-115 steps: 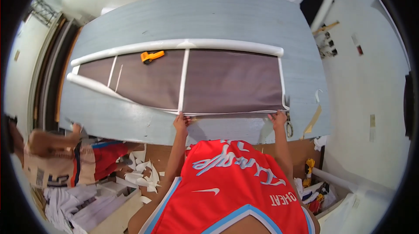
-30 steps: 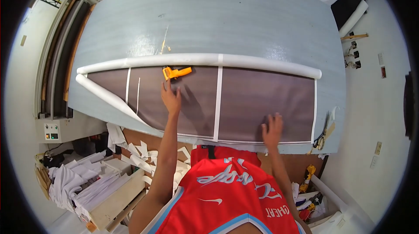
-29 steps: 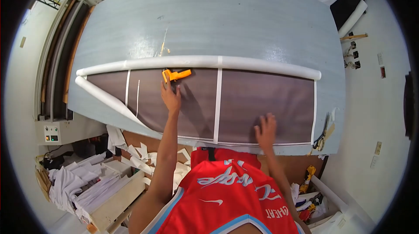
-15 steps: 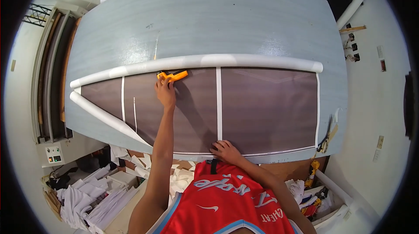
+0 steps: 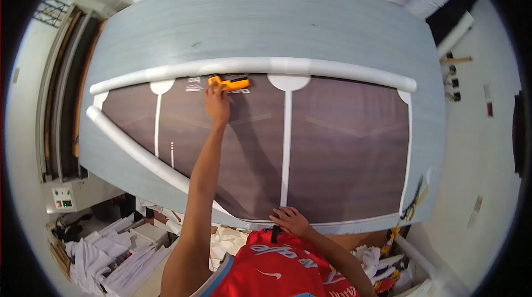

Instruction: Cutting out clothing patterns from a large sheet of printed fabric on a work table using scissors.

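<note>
The sheet is a dusky brown-grey, striped with white bands; I can make out a short dashed white line, faint pale slanting streaks, and white half-discs beside the white roll. The tool is bright orange with black parts. The table is pale blue-grey. The jersey glares red, white-lettered, edged in light blue and white.

Left hand seemingly grips the orange tool.

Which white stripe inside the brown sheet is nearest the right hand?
The long central stripe, ending at the right hand; the other long stripe and short stripe lie farther left.
</note>
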`<state>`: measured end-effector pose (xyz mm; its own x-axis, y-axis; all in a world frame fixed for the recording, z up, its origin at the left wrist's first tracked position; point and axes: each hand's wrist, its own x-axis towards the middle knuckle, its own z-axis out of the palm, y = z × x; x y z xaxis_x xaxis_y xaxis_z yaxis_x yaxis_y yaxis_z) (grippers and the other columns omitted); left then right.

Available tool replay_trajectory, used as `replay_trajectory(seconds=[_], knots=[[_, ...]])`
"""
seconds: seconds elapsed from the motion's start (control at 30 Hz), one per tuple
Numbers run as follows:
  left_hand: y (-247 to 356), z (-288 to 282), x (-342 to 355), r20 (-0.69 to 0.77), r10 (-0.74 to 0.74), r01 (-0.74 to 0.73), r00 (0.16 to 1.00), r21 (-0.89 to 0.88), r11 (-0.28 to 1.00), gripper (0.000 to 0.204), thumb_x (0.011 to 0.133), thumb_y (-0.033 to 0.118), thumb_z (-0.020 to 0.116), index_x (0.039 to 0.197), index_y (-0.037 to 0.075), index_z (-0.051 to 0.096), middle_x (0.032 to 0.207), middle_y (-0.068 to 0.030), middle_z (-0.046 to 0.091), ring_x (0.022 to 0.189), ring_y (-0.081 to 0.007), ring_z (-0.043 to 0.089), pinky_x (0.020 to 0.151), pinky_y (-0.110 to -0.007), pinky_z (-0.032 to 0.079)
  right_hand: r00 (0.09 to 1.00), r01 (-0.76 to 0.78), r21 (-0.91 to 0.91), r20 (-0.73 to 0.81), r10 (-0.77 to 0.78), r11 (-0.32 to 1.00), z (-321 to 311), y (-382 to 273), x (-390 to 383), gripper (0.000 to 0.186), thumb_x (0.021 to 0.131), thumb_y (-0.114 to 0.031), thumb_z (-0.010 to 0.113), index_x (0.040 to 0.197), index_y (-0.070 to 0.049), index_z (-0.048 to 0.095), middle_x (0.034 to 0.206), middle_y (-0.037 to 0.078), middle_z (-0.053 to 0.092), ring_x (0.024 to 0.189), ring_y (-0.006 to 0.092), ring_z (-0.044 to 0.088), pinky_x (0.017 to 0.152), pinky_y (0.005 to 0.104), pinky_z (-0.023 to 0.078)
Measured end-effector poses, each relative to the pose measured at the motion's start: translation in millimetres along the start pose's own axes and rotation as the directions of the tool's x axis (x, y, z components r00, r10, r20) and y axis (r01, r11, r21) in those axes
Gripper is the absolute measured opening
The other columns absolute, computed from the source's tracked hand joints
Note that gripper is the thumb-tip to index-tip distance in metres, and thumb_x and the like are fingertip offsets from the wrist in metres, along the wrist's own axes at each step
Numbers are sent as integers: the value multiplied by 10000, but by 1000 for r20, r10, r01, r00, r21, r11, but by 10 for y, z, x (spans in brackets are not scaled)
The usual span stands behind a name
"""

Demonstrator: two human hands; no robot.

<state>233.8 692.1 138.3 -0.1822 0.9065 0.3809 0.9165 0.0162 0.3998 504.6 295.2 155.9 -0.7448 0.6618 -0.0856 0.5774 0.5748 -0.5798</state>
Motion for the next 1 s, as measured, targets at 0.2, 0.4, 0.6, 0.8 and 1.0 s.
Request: replay_trajectory(seconds=[0.2, 0.4, 0.6, 0.8, 1.0], knots=[[61, 249, 492, 1, 12, -12, 1000, -30, 999, 207, 824, 164, 677, 1024, 113, 688, 1233, -92, 565, 1168, -326, 484, 955, -408, 444, 1000, -10, -1, -4, 10, 1000, 84, 65, -34, 561, 868, -315, 599, 1394, -235, 421, 1409, 59, 411, 1268, 231, 409, 1060, 399, 325], [-156, 459, 961, -30, 32, -32, 999, -11, 999, 220, 830, 170, 676, 1035, 89, 673, 1226, -104, 564, 1151, -329, 493, 947, -406, 443, 998, 12, -4, 62, -11, 1000, 36, 101, 33, 613, 854, -338, 606, 1422, -248, 393, 1429, 54, 395, 1270, 221, 399, 1060, 396, 314], [-138, 650, 1344, -17, 16, -17, 1000, -37, 999, 308, 844, 180, 676, 1124, 63, 622, 1234, -119, 533, 1145, -336, 494, 953, -409, 430, 997, -5, -38, 81, 8, 999, -1, 78, 31, 535, 879, -337, 544, 1394, -241, 434, 1425, 24, 421, 1234, 188, 430, 1040, 353, 324], [-106, 814, 1779, -52, -19, 15, 998, -81, 997, 311, 812, 187, 716, 1070, 61, 594, 1111, -144, 528, 1073, -341, 538, 875, -427, 460, 1000, -12, -49, -2, 12, 999, 28, 97, 31, 450, 922, -295, 492, 1368, -237, 471, 1394, 1, 464, 1189, 157, 480, 1014, 323, 351], [-41, 977, 2142, -64, -56, 50, 996, -95, 994, 274, 786, 179, 735, 961, 52, 568, 1041, -118, 521, 941, -337, 582, 774, -428, 489, 997, 6, -95, 71, 0, 995, -32, 112, 85, 495, 902, -374, 525, 1376, -244, 466, 1358, -2, 492, 1195, 161, 464, 1019, 333, 335]])
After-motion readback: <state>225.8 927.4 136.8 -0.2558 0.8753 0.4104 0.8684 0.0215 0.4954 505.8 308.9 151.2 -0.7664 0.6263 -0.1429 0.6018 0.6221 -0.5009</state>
